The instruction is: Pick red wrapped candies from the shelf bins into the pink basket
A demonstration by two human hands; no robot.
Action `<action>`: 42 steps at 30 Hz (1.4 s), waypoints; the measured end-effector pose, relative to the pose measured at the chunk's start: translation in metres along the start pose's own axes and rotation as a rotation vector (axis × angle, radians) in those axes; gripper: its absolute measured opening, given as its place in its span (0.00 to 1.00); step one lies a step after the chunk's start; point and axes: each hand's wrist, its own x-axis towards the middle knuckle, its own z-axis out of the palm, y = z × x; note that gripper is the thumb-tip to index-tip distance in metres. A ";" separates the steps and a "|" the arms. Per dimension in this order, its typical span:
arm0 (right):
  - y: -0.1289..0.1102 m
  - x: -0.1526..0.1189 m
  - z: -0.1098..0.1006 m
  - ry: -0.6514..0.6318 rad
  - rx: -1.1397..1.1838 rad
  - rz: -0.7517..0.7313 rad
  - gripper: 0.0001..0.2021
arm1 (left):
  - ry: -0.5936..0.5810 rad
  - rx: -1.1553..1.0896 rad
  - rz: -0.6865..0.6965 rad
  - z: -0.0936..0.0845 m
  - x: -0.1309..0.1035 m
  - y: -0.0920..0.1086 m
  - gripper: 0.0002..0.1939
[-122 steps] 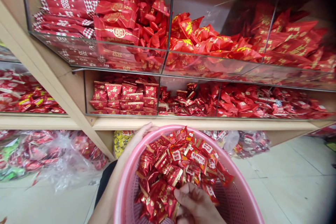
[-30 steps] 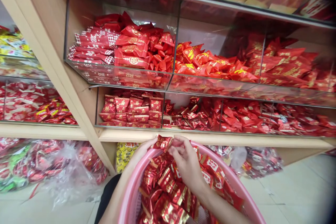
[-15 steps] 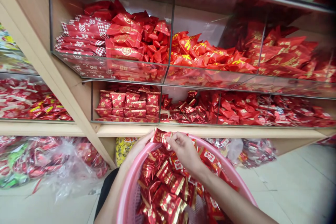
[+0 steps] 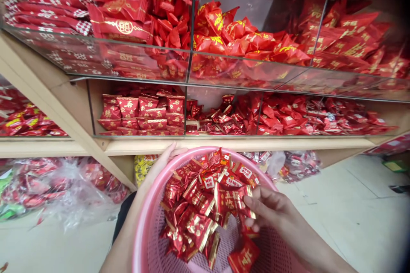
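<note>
A pink plastic mesh basket (image 4: 141, 222) is in front of me, holding several red and gold wrapped candies (image 4: 195, 226). My left arm curves around its left side. My left hand (image 4: 168, 155) is at the far-left rim, holding the basket from outside, with the lower fingers partly hidden. Over the right part of the basket, my right hand (image 4: 267, 211) pinches one red candy packet (image 4: 232, 198) with gold ends by its right edge. Loose candies with white labels (image 4: 209, 181) lie behind that packet. Bare mesh shows at the basket's bottom.
Shelves with clear partitions hold red packets (image 4: 121, 25) and smaller red candies (image 4: 141, 113). A wooden shelf edge (image 4: 240, 144) runs just beyond the basket. Plastic bags of candy (image 4: 70, 187) sit low at the left, and more bags (image 4: 297, 164) stand beyond the basket's right side.
My right hand has moved right and nearer from the far rim, with the candy packet still pinched. The left hand stays at the rim. The shelves appear higher and larger in view.
</note>
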 end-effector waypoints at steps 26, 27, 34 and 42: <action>-0.029 0.079 0.069 -0.394 -0.504 0.080 0.11 | -0.018 0.017 0.063 -0.012 0.008 -0.005 0.15; -0.028 0.081 0.070 -0.373 -0.506 0.069 0.11 | -0.026 0.018 0.059 -0.012 0.008 -0.005 0.15; -0.022 0.079 0.067 -0.194 -0.608 -0.076 0.13 | -0.054 0.023 0.026 -0.013 0.012 -0.001 0.21; -0.098 0.095 0.017 0.206 -1.264 -0.539 0.10 | -0.053 0.003 0.031 -0.017 0.017 -0.005 0.18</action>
